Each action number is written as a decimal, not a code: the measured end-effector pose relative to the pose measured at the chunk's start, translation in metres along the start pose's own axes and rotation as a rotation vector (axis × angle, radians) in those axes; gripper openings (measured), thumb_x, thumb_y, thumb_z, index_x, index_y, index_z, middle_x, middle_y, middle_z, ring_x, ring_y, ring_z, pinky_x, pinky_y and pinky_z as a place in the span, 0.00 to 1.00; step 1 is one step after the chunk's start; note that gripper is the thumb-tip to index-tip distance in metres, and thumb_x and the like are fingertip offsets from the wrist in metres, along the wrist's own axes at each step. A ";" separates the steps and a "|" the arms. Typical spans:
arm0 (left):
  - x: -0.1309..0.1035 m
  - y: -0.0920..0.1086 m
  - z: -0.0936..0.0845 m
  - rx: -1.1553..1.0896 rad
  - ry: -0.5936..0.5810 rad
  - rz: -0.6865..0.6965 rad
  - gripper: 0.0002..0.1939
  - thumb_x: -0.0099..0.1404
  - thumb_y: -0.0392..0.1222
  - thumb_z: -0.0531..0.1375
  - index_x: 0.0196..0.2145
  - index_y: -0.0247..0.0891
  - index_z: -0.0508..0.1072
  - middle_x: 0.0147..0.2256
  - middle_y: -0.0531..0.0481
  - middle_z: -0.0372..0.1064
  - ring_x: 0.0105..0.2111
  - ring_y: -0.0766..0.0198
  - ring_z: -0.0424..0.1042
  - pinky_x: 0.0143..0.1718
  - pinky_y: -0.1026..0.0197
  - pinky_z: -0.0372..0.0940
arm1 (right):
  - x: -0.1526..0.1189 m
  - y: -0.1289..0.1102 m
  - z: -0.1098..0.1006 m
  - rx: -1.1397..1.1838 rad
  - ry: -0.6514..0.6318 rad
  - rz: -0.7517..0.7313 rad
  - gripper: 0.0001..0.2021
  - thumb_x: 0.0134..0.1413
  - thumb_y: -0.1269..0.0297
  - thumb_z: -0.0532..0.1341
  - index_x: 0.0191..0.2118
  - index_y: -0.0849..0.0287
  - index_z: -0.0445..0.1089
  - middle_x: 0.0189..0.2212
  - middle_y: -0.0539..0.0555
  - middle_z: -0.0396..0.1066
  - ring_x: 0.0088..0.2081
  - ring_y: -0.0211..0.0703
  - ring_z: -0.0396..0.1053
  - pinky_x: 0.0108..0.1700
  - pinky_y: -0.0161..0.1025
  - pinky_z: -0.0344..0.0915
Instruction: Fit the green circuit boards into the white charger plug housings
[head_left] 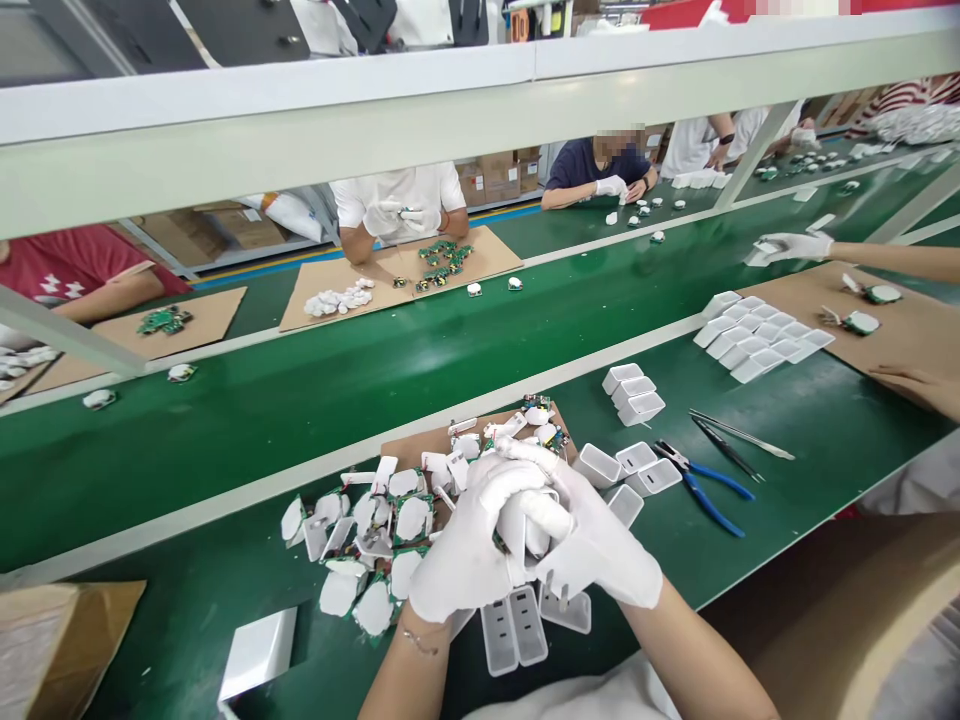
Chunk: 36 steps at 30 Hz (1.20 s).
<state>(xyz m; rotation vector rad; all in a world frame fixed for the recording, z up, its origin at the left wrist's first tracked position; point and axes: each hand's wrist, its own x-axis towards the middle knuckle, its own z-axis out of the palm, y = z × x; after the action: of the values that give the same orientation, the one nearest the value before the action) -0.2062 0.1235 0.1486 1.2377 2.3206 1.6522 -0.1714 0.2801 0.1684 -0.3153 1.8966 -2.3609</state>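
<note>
Lower centre of the frame, the gloved left hand [469,548] and right hand [604,545] pinch a white part [514,522] between curled fingers — equally near, long axis hidden.

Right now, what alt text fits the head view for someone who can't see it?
Gloved left grip and right grip surround a white part above a green bench. Circuit boards lie to the left, white cases and blue-handled pliers to the right. Across a green belt, other people handle small parts.
</note>
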 end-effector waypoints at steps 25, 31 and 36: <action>-0.001 0.000 -0.013 -0.054 0.030 0.105 0.26 0.58 0.49 0.67 0.52 0.48 0.66 0.49 0.44 0.68 0.53 0.46 0.64 0.53 0.43 0.61 | -0.014 -0.005 -0.001 -0.426 -0.109 0.078 0.46 0.54 0.62 0.66 0.71 0.51 0.37 0.69 0.57 0.49 0.70 0.52 0.46 0.70 0.55 0.43; -0.001 -0.006 -0.013 -0.162 0.023 0.081 0.32 0.54 0.50 0.70 0.54 0.47 0.65 0.51 0.43 0.66 0.54 0.47 0.65 0.57 0.42 0.60 | -0.008 -0.004 -0.009 -0.237 -0.143 0.074 0.41 0.58 0.50 0.62 0.71 0.53 0.43 0.69 0.58 0.48 0.70 0.54 0.45 0.70 0.55 0.42; -0.001 -0.007 -0.012 -0.156 0.018 0.060 0.33 0.53 0.46 0.71 0.54 0.47 0.65 0.53 0.44 0.65 0.56 0.47 0.63 0.59 0.42 0.59 | -0.002 -0.001 -0.001 -0.167 -0.024 0.061 0.37 0.59 0.48 0.61 0.69 0.52 0.47 0.66 0.59 0.54 0.67 0.54 0.52 0.69 0.54 0.48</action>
<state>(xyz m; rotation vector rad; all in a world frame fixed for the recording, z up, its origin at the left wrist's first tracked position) -0.2153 0.1125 0.1476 1.2777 2.1352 1.8304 -0.1699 0.2819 0.1692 -0.2937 2.0653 -2.1563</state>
